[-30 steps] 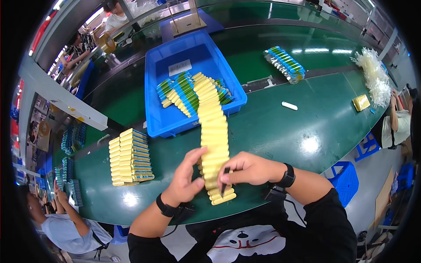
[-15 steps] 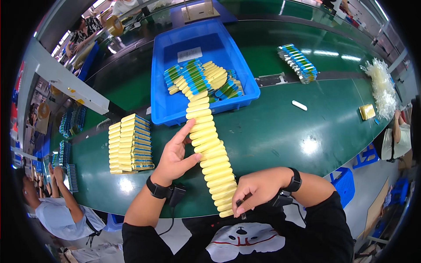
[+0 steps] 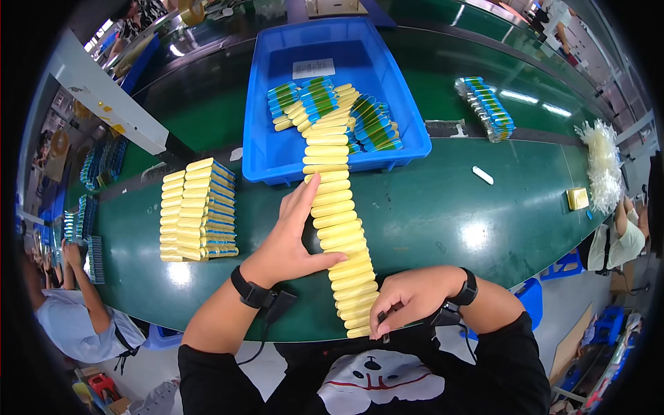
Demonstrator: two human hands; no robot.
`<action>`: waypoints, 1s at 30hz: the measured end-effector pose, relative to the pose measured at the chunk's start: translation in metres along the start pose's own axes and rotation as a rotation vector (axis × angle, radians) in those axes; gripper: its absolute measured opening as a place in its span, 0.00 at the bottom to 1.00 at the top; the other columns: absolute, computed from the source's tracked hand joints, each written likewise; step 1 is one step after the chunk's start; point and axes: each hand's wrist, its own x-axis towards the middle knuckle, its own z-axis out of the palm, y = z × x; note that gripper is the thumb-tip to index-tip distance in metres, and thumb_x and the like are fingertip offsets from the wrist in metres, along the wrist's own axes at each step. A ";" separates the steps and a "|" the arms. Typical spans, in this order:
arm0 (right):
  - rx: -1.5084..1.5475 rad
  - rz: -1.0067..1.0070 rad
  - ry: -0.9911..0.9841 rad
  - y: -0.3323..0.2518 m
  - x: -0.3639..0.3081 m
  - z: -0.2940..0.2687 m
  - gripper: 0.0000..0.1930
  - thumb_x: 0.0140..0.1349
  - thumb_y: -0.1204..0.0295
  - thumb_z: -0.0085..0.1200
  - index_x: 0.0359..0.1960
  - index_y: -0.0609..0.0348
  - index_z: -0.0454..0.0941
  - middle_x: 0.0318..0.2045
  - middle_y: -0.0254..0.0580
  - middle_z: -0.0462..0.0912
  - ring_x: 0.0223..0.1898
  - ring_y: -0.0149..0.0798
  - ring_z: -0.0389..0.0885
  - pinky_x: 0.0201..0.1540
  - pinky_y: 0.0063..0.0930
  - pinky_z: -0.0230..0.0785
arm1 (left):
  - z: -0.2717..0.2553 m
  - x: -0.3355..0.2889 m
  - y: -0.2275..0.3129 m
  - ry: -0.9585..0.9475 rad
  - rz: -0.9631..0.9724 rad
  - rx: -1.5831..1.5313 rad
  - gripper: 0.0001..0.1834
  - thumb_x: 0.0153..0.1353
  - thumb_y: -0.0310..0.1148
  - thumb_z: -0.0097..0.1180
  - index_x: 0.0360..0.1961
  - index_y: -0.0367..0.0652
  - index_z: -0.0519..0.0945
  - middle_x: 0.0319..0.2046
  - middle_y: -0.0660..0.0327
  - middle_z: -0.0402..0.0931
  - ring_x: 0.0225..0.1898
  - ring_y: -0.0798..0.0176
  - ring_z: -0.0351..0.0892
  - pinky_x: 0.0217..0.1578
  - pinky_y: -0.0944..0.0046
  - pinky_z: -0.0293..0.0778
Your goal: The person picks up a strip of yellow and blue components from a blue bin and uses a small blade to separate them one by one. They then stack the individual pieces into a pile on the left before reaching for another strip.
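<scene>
A long strip of joined pale-yellow, round-ended pieces (image 3: 337, 218) runs from the blue bin toward my body, over the green table's near edge. My left hand (image 3: 287, 242) lies along the strip's left side with fingers spread, the forefinger by its edge and the thumb resting on it. At the near end, my right hand (image 3: 416, 294) is closed in a pinch on a small dark object (image 3: 382, 317) whose kind I cannot make out. More folded strips, yellow and blue-green (image 3: 377, 124), lie in the blue bin (image 3: 254, 128).
Left of the strip stands a stack of yellow-sided strips (image 3: 197, 214). To the right lie a bundled blue strip (image 3: 487, 107), a white oblong piece (image 3: 483, 175), a small yellow block (image 3: 577, 199) and a heap of clear plastic (image 3: 600, 162). A metal post (image 3: 117, 97) rises left of the bin.
My left thumb has moved further across the strip and the hand is more outspread. My right hand stays at the near end, still pinching. The whole view has shifted slightly.
</scene>
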 end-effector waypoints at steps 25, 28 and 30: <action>-0.014 -0.608 0.203 -0.036 -0.013 0.007 0.06 0.67 0.76 0.57 0.36 0.65 0.85 0.33 0.44 0.89 0.36 0.38 0.88 0.39 0.27 0.75 | 0.019 -0.017 0.050 -0.053 -0.032 -1.067 0.53 0.70 0.62 0.47 0.77 0.33 0.38 0.73 0.46 0.57 0.72 0.55 0.60 0.69 0.56 0.56; 0.059 -0.357 0.165 -0.021 -0.011 0.007 0.07 0.69 0.73 0.57 0.40 0.65 0.84 0.34 0.41 0.89 0.35 0.32 0.87 0.38 0.24 0.74 | 0.012 -0.008 0.033 -0.069 0.004 -1.014 0.48 0.71 0.54 0.52 0.77 0.34 0.46 0.72 0.48 0.59 0.71 0.55 0.61 0.70 0.55 0.54; 0.050 -0.317 0.162 -0.010 -0.010 0.005 0.08 0.70 0.71 0.57 0.41 0.63 0.85 0.34 0.37 0.88 0.32 0.28 0.83 0.37 0.24 0.72 | 0.011 -0.010 0.024 -0.076 -0.029 -1.119 0.43 0.67 0.39 0.59 0.76 0.33 0.52 0.71 0.50 0.60 0.70 0.55 0.62 0.70 0.56 0.55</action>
